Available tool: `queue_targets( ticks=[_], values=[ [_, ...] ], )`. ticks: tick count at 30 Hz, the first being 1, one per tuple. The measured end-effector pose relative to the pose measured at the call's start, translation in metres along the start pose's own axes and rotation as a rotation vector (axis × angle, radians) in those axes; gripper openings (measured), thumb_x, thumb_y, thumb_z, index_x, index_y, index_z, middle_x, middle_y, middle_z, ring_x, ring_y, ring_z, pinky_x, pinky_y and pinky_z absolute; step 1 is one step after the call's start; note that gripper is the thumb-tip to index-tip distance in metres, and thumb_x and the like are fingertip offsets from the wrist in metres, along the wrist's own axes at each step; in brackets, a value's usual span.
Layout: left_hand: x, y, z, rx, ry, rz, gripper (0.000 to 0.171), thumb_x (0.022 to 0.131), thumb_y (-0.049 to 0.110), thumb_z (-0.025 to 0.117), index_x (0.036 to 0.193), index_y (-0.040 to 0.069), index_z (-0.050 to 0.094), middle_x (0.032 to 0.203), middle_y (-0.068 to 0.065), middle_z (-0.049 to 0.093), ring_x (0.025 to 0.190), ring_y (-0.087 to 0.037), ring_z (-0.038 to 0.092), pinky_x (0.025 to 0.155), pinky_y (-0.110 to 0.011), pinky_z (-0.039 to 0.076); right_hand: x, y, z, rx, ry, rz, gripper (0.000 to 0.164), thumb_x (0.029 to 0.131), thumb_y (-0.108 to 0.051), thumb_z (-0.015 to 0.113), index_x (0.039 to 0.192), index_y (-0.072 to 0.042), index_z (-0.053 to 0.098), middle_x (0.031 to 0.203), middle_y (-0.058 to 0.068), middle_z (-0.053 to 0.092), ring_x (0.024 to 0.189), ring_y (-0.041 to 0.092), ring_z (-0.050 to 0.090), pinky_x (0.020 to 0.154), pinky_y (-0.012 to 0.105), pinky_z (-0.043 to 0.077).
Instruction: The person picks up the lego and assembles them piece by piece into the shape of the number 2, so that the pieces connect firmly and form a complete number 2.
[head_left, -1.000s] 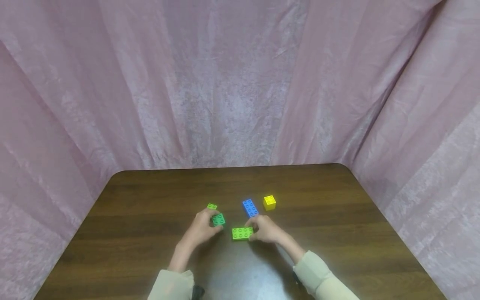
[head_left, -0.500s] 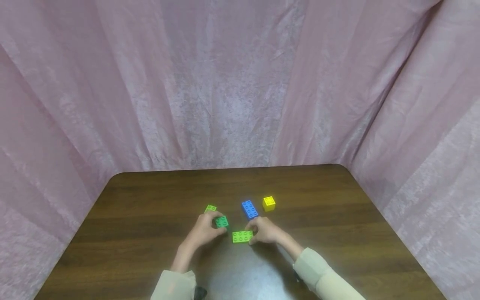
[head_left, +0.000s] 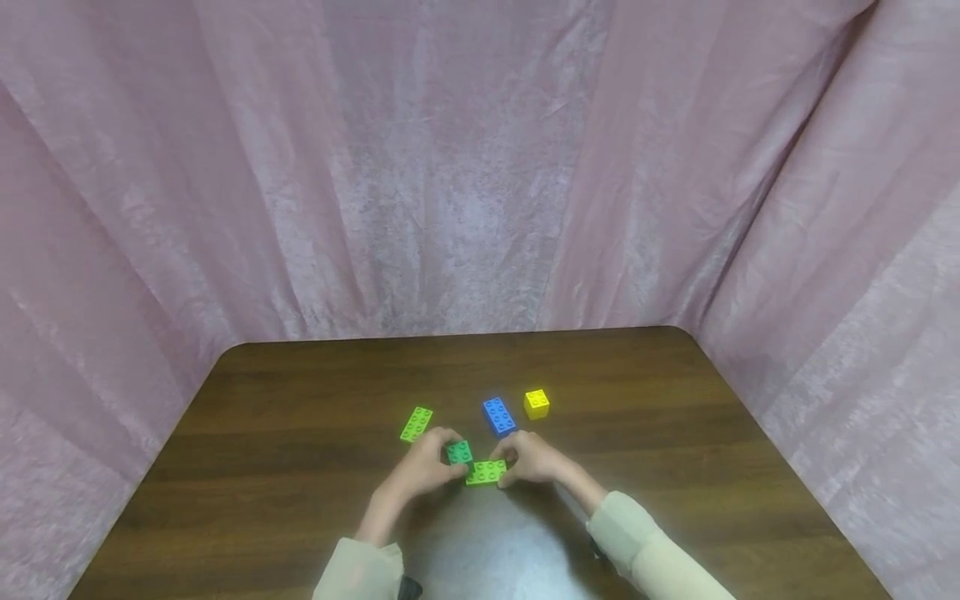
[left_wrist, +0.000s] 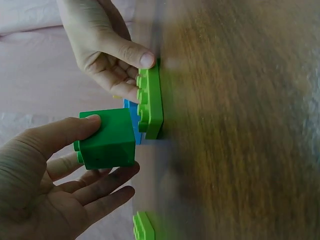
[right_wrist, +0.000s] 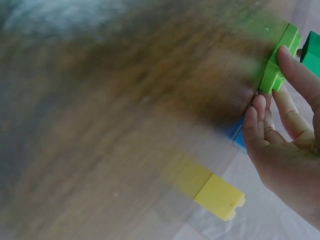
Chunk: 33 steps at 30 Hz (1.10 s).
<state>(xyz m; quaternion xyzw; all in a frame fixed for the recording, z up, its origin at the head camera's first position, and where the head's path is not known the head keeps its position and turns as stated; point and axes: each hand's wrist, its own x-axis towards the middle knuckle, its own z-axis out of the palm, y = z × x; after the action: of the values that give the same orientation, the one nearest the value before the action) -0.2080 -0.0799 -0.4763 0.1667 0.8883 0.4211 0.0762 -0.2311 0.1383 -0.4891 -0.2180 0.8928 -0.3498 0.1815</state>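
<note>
My left hand (head_left: pixel 422 468) pinches a dark green square brick (left_wrist: pixel 107 137) between thumb and fingers. The brick is held just above the left end of a long light green brick (head_left: pixel 487 472); in the left wrist view a small gap separates the two. My right hand (head_left: pixel 531 460) grips the right end of that light green brick, thumb on the near side and fingers on the far side, as it lies flat on the table. Just beyond the right fingers is a blue brick (head_left: pixel 498 416).
The brown wooden table (head_left: pixel 262 467) carries a second light green brick (head_left: pixel 416 424), beyond the left hand. A yellow block (head_left: pixel 536 404) stands to the right of the blue brick. Pink curtains (head_left: pixel 465 167) hang behind the table's back edge.
My left hand has carried the dark green brick rightward and nearer, over to the long light green brick. The other light green brick is now uncovered. My right hand keeps its place.
</note>
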Motion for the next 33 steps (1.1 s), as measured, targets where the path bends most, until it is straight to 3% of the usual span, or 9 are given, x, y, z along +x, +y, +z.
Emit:
queue_targets(
  ticks=[14, 23, 33],
  values=[
    [0.004, 0.0, 0.013, -0.005, -0.03, 0.011, 0.036, 0.08, 0.008, 0.074, 0.112, -0.006, 0.063, 0.098, -0.012, 0.063, 0.083, -0.018, 0.057, 0.071, -0.026, 0.055, 0.0, 0.005, 0.003, 0.039, 0.014, 0.013, 0.036, 0.07, -0.005, 0.082, 0.104, -0.003, 0.071, 0.104, 0.013, 0.073, 0.093, 0.024, 0.067, 0.086, 0.043, 0.059],
    [0.002, 0.005, 0.014, -0.048, -0.066, 0.011, 0.037, 0.082, 0.007, 0.07, 0.114, -0.007, 0.061, 0.09, -0.01, 0.066, 0.074, -0.014, 0.058, 0.063, -0.021, 0.052, 0.0, 0.005, 0.003, 0.059, 0.017, 0.026, 0.036, 0.07, -0.005, 0.082, 0.104, -0.002, 0.071, 0.104, 0.014, 0.073, 0.092, 0.025, 0.067, 0.085, 0.043, 0.059],
    [0.003, 0.006, 0.018, -0.064, -0.083, -0.004, 0.037, 0.083, 0.007, 0.069, 0.117, -0.005, 0.061, 0.095, -0.011, 0.067, 0.078, -0.015, 0.059, 0.067, -0.024, 0.054, -0.001, 0.005, 0.003, 0.068, 0.026, 0.04, 0.037, 0.07, -0.005, 0.082, 0.105, -0.002, 0.071, 0.106, 0.015, 0.073, 0.094, 0.026, 0.067, 0.086, 0.045, 0.058]
  ],
)
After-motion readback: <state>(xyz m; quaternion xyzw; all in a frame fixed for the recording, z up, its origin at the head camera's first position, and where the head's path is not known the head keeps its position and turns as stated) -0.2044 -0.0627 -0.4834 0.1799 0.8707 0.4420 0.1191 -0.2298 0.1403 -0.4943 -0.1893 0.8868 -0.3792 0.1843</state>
